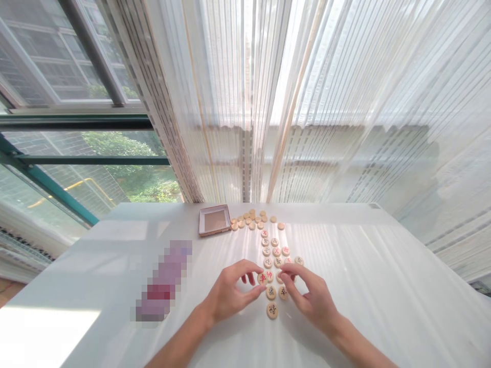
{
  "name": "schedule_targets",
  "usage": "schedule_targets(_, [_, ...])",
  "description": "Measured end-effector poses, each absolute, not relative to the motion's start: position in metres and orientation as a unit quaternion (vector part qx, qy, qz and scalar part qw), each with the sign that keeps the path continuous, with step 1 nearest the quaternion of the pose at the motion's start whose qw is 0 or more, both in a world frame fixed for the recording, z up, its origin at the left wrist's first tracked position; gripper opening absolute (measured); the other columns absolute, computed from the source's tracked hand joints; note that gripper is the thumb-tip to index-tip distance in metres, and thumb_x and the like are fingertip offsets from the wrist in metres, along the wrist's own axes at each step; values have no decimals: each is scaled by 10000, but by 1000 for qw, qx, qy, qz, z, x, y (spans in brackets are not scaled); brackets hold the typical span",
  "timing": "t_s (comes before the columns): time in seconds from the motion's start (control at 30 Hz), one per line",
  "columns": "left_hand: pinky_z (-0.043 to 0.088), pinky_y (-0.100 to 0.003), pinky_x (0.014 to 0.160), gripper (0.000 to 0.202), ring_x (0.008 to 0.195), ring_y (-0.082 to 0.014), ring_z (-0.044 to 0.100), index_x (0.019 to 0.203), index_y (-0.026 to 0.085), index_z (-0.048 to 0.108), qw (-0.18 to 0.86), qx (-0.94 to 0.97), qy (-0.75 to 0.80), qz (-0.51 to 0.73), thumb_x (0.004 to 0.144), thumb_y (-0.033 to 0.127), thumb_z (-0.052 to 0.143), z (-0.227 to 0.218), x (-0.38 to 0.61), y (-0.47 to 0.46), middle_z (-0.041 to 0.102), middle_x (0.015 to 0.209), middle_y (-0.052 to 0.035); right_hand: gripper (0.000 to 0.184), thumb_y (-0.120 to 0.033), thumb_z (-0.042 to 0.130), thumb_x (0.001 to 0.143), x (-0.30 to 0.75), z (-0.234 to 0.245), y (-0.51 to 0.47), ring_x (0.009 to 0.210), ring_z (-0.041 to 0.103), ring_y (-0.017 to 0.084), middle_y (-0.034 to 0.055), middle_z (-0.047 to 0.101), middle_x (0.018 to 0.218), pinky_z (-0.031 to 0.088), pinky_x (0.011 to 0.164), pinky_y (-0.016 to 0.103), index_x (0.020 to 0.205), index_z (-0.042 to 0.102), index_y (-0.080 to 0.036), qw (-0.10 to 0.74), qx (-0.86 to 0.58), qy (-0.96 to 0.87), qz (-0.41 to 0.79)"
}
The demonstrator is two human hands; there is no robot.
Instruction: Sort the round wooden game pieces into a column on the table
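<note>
My left hand [236, 286] pinches a round wooden Chinese chess piece [262, 278] with a red character between thumb and index finger. It overlaps the left edge of another red-marked piece [270, 275]. Across from it, my right hand [310, 291] closes thumb and index finger at a partly hidden red-marked piece [280, 277]; whether that piece is lifted cannot be made out. Around the hands, several pieces lie face up in rows, among them a black-marked piece [272, 310] nearest me and another [299, 261] beyond my right fingers.
At the far side of the white table [364, 276] sits a shallow open box [215, 221]. Beside it lies a loose cluster of pieces [251, 219]. A pixelated purple item [163, 286] is on the left. Striped sheer curtains [245, 102] hang behind the table.
</note>
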State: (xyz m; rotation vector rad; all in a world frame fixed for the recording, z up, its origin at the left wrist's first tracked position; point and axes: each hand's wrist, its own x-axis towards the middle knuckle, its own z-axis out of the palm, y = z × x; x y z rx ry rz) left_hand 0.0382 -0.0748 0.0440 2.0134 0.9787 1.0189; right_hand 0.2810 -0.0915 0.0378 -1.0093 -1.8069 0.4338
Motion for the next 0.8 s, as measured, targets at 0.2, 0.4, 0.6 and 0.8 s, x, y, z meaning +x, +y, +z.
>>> schedule_targets(0.2, [547,-292,689,192,696,-162,655,1096,241,726,240,839,389,294,909,280,709,49,23,-68,769,1026,-52,190,-369,561,1033,303,39,-72,785,763,247,65,796,874,623,642,339,1073,690,-237,496,-510,-683,166])
schedule_targets(0.4, [550,-297,731,172,820,-208,714,1028,240,776,214,860,399,235,870,290,729,51,18,-68,751,1032,-59,287,-464,570,1013,321,32,-56,849,757,263,88,789,896,580,584,308,1099,691,-218,508,-578,-611,184])
schedule_targets(0.6, [546,-319,789,162,859,-226,724,1027,246,770,213,867,408,192,876,279,724,52,21,-70,743,1039,-48,324,-494,572,1000,330,26,-44,862,753,263,84,775,908,590,713,352,1102,691,-211,518,-608,-563,211])
schedule_targets(0.8, [515,-302,731,157,803,-212,712,983,246,769,219,877,391,176,829,277,774,53,25,-75,733,998,-33,375,-533,589,977,331,20,-38,818,737,251,79,751,879,595,720,360,1091,692,-190,536,-596,-543,250])
